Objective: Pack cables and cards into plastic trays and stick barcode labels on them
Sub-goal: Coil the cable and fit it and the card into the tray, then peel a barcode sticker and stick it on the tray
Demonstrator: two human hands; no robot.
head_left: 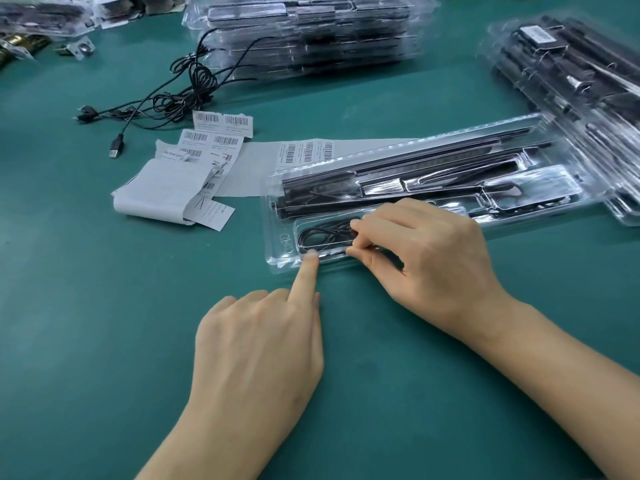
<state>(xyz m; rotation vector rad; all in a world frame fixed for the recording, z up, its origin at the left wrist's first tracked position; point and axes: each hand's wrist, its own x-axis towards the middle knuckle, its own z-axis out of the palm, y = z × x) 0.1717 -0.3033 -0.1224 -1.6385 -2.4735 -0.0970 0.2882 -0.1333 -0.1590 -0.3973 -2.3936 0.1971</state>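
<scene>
Green surface (104, 323) carries the plastic tray (271, 202) centre right, barcode labels (304, 152) just beyond. My left hand (259, 344) pins the tray's near rim with one straight finger, steadying it while my right hand (426, 258) pinches the cable (322, 235) into the near compartment.

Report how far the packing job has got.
Done: filled trays stacked at the back and right. In hand: the right hand pinches the cable in the near compartment of the front tray; the left hand presses its rim. Left: loose cables and barcode labels wait on the table.
</scene>
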